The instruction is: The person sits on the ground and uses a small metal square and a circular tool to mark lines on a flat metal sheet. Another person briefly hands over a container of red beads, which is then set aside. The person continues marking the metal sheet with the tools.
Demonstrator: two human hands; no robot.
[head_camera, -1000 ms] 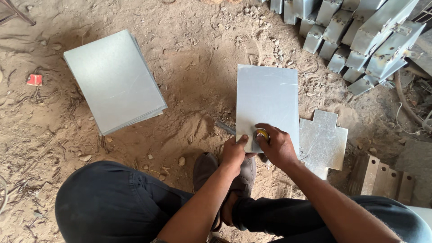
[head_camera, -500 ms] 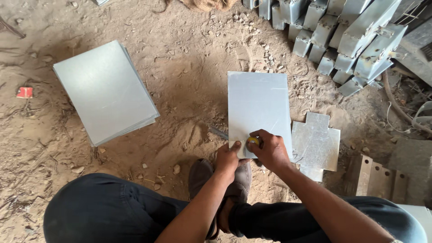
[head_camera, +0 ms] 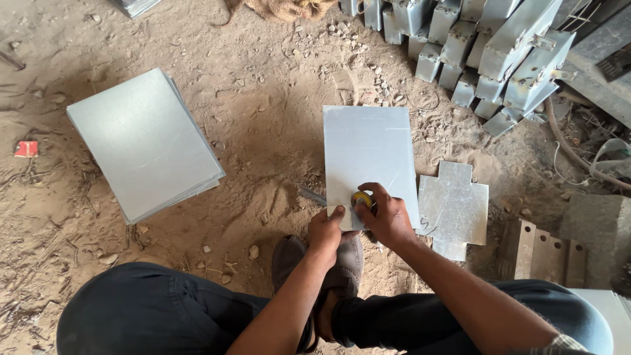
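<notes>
I see a stack of grey sheets (head_camera: 144, 144) far-left on dirt floor (head_camera: 263, 85), cross-shaped cutout (head_camera: 453, 209) right, folded metal boxes (head_camera: 486, 52) top-right corner, red scrap (head_camera: 26, 149) at left edge.

Both hands (head_camera: 358, 223) shifted slightly toward the sheet's (head_camera: 368, 154) near edge.

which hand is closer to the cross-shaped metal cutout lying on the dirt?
Right. The right hand rests on the flat grey metal sheet, just beside the cross-shaped metal cutout. The left hand sits farther away.

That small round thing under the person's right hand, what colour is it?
Yellow, with a darker rim; the round object shows in the head view, partly covered by the right hand.
</notes>
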